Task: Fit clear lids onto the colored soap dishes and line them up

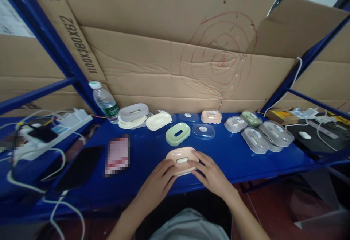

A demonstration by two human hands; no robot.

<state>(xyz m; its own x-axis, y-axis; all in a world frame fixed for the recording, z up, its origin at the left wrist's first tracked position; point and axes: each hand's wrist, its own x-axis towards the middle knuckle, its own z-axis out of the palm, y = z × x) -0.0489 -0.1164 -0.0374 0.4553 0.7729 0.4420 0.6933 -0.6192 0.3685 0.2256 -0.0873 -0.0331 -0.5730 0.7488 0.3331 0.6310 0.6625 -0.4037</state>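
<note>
A pink oval dish with a slot in its middle, a pale piece showing through it, is held near the table's front edge. My left hand grips its left side, and my right hand grips its right side. Just behind it lies a green slotted dish. Farther back are a clear lid with a round label, another clear lid and a pink dish under a clear cover. Cream trays and a grey slotted piece sit at the back left.
Covered dishes are grouped on the right of the blue table. A water bottle, a blurred pink item, a black phone and white cables stand or lie left. Cardboard backs the table.
</note>
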